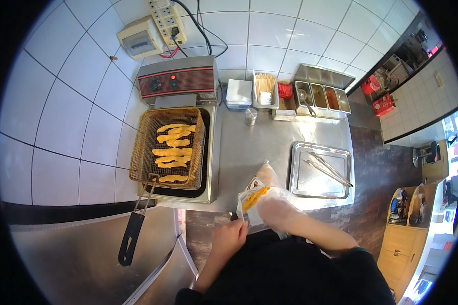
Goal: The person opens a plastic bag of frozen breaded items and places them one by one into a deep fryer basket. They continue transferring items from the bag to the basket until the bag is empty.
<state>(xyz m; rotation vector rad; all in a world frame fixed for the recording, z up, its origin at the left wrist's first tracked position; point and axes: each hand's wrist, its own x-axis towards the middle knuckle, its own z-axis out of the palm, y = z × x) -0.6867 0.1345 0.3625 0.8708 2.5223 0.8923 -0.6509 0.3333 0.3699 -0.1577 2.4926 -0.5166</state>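
A printed plastic bag (pixel 265 177) of breaded yellow food strips (pixel 255 199) rests at the front edge of the steel counter, its mouth towards me. My left hand (pixel 231 235) pinches the near rim of the bag. Over my right hand (pixel 276 212) is a thin clear plastic glove; it lies against the bag's mouth, its fingertips hidden, so a hold on a strip cannot be made out. To the left, a wire fryer basket (pixel 168 110) sits on the deep fryer (pixel 213 171). Several breaded strips (pixel 173 152) lie in it, roughly parallel.
The basket's black handle (pixel 131 238) juts towards me at left. Metal tongs (pixel 330 167) lie on a steel tray (pixel 297 190) at right. Behind stand a lidded steel shaker (pixel 250 116), paper bags (pixel 239 91), wooden skewers (pixel 265 82) and a sauce container set (pixel 320 95).
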